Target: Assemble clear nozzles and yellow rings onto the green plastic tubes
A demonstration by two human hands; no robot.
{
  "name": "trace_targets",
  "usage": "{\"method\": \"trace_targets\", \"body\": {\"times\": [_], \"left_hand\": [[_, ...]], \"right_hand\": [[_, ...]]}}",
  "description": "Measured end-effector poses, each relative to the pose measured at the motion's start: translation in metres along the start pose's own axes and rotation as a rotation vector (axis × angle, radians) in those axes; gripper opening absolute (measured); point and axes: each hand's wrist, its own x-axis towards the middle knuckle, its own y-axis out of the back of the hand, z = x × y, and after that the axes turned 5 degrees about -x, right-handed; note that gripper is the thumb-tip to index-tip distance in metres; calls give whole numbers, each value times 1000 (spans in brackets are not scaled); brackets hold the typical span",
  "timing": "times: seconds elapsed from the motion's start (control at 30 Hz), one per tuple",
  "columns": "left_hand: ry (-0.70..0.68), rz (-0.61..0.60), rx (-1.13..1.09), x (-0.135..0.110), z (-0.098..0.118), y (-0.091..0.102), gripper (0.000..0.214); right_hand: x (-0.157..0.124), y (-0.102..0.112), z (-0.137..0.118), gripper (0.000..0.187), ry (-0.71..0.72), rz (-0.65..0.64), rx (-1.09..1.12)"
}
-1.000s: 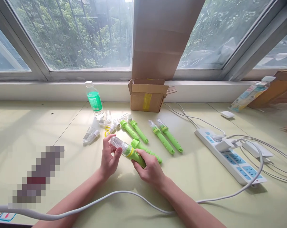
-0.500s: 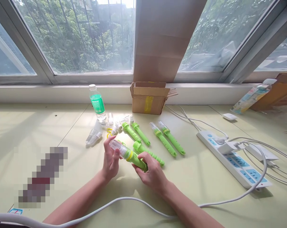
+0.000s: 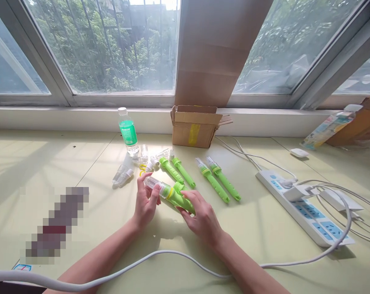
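Observation:
Between my hands lies a green plastic stick with a clear ribbed cap (image 3: pixel 174 197) and a yellow ring, tilted with its cap to the upper left. My left hand (image 3: pixel 146 204) grips the clear cap between thumb and fingers. The fingers of my right hand (image 3: pixel 203 214) are around its green lower end, more loosely. Another green stick (image 3: pixel 179 187) is partly hidden behind it. Uncapped green handles (image 3: pixel 171 169) rest just beyond. Two capped green sticks (image 3: pixel 214 180) lie side by side to the right. Loose clear caps (image 3: pixel 122 175) and white pieces (image 3: pixel 154 161) lie to the left.
A green-labelled bottle (image 3: pixel 128 132) and an open cardboard box (image 3: pixel 194 130) stand at the back. On the right is a white power strip (image 3: pixel 304 208) with plugs and cables. A white cable (image 3: pixel 160 252) crosses in front, over my left forearm.
My right fingers have loosened and spread a little on the green end. The held stick has shifted slightly to the right and lies flatter. My left hand stays on the cap.

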Motion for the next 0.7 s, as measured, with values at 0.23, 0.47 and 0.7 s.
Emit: {"method": "trace_targets", "body": {"times": [0.23,0.47,0.7], "left_hand": [[-16,2,1,1,2,2,37],[-6,10,-17,1,2,1,38],[-15,25,-9,1,5,1,36]], "right_hand": [[2,2,0,16,59,18,-53],[-1,1,0,27,-6,-26,-6],[1,3,0,14,48,-2,-30]]}}
